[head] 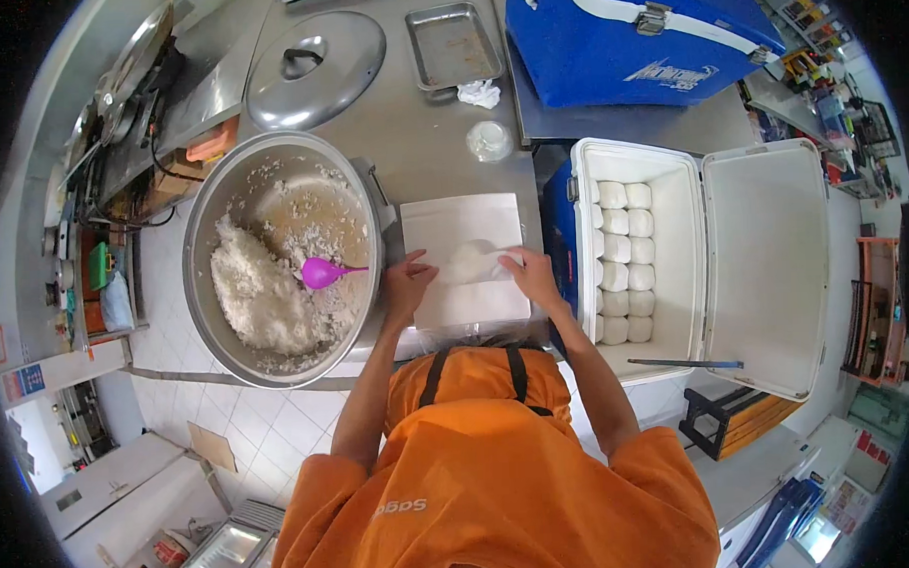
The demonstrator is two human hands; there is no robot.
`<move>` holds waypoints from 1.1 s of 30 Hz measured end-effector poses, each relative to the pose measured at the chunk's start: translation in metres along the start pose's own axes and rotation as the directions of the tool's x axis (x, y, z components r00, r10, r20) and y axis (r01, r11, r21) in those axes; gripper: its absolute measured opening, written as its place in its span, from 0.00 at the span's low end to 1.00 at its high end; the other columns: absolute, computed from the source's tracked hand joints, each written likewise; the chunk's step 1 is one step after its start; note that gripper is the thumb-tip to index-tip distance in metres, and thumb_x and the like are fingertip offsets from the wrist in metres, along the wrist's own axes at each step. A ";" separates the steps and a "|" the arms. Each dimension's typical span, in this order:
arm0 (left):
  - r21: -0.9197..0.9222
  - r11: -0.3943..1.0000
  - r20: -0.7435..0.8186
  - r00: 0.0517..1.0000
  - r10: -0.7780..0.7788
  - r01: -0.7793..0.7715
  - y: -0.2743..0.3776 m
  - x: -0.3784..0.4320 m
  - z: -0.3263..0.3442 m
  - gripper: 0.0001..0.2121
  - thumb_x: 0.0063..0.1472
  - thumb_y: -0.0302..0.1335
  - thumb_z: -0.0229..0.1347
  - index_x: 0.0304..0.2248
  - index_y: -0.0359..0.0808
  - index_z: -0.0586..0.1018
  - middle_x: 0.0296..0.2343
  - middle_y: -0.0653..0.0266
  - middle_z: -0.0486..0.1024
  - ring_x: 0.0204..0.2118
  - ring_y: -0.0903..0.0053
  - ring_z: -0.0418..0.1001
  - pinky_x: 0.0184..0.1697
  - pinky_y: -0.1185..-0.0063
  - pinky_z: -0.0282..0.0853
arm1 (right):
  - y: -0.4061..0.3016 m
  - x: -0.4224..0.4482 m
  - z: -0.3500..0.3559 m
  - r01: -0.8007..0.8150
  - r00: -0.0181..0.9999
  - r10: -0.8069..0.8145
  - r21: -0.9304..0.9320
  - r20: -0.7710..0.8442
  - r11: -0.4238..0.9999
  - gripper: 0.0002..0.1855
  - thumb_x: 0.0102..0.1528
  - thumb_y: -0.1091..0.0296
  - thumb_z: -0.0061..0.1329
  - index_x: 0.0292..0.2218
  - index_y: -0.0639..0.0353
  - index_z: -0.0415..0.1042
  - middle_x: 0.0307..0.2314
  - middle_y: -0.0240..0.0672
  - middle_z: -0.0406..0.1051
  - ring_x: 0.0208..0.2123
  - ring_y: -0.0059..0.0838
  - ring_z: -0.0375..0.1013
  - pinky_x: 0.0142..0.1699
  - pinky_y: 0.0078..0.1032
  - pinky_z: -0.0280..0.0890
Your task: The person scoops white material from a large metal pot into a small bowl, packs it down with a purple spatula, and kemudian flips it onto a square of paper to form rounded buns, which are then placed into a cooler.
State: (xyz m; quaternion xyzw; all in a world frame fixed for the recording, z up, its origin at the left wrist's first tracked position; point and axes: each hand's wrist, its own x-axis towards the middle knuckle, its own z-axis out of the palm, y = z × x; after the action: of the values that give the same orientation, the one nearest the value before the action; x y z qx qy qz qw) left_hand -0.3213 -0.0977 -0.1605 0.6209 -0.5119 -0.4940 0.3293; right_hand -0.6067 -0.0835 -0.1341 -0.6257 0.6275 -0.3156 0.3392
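Before me on the steel table lies a stack of white wrapping paper (460, 216). A pale mound of what looks like rice (469, 262) rests on it, blurred and partly covered by paper. My right hand (533, 280) pinches a lifted edge of a paper wrapper (502, 263) at the mound's right. My left hand (408, 287) is at the stack's left edge, fingers curled inward; whether it grips paper is unclear. Left of it stands a large metal pot (200, 308) holding cooked white rice (263, 298) and a purple ladle (323, 273).
To the right, an open white-lined cooler (672, 276) holds rows of white wrapped packets (615, 274). A closed blue cooler (604, 53) stands beyond. Behind the paper are a small clear bowl (489, 141), crumpled white tissue (479, 94), a metal tray (454, 44) and a pot lid (342, 77).
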 end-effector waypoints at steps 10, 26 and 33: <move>0.663 0.682 -0.329 0.697 0.637 -0.310 0.027 -0.022 0.029 0.14 0.59 0.26 0.58 0.45 0.38 0.78 0.33 0.61 0.77 0.33 0.68 0.75 0.40 0.70 0.71 | 0.021 -0.023 0.004 -0.245 0.916 0.224 -0.020 -0.334 0.969 0.12 0.55 0.62 0.57 0.33 0.63 0.78 0.16 0.40 0.73 0.19 0.26 0.73 0.27 0.26 0.66; 0.648 0.380 0.540 0.750 0.382 -0.660 0.042 -0.057 0.064 0.28 0.66 0.38 0.48 0.60 0.31 0.60 0.63 0.47 0.52 0.67 0.57 0.46 0.65 0.46 0.30 | 0.035 0.114 0.026 -0.313 0.925 0.296 0.036 0.239 0.949 0.21 0.44 0.65 0.56 0.41 0.62 0.76 0.39 0.50 0.74 0.44 0.47 0.72 0.44 0.40 0.70; 0.659 0.142 0.627 0.644 0.437 -0.738 0.016 -0.052 0.053 0.32 0.65 0.39 0.47 0.63 0.31 0.53 0.63 0.47 0.50 0.68 0.59 0.46 0.66 0.48 0.32 | -0.038 0.144 0.033 0.148 0.905 0.077 -0.479 0.419 0.865 0.13 0.34 0.71 0.59 0.27 0.58 0.80 0.28 0.42 0.77 0.35 0.40 0.78 0.36 0.41 0.70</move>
State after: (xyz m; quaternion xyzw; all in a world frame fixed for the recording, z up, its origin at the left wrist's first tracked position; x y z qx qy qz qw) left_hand -0.3754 -0.0466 -0.1473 0.3582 -0.9308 -0.0586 0.0423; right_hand -0.5561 -0.2267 -0.1266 -0.7570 0.5867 -0.0051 0.2876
